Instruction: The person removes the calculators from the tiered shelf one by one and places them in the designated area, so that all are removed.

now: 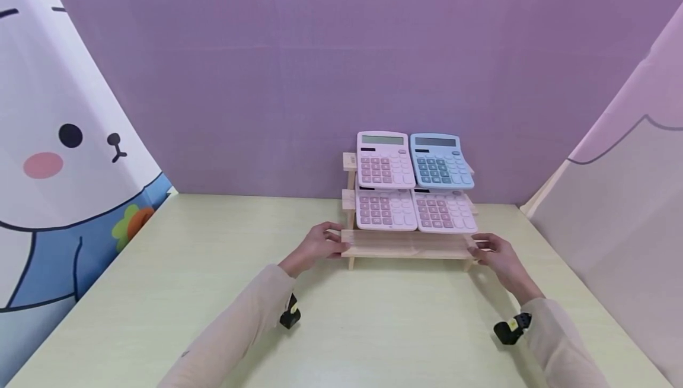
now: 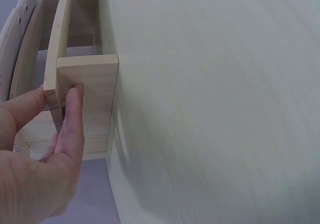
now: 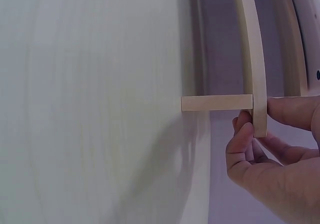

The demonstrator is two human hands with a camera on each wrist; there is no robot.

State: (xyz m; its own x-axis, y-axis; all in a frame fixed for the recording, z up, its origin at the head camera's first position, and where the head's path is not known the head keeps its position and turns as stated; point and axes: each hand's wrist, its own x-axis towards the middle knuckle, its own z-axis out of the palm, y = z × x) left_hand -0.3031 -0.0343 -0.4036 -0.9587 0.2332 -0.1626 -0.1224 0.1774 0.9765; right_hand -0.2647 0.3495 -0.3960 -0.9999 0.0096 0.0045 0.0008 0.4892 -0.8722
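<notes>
A stepped wooden rack (image 1: 408, 245) stands at the back of the table. On its top step lean a pink calculator (image 1: 385, 159) and a blue calculator (image 1: 440, 161); two more pink calculators, one at left (image 1: 385, 210) and one at right (image 1: 444, 211), lean on the middle step. My left hand (image 1: 320, 242) pinches the left end of the lowest board (image 2: 54, 74), thumb above and fingers beneath. At the other end, my right hand (image 1: 496, 255) grips the same board (image 3: 257, 84) between thumb and fingers. The displays of the middle-step calculators are hidden behind the upper pair.
The pale table (image 1: 373, 323) spreads in front of the rack. A purple cloth wall (image 1: 320, 79) rises behind it. Printed curtains hang at the left (image 1: 69, 139) and right (image 1: 619, 210). Black wrist cameras hang from both sleeves.
</notes>
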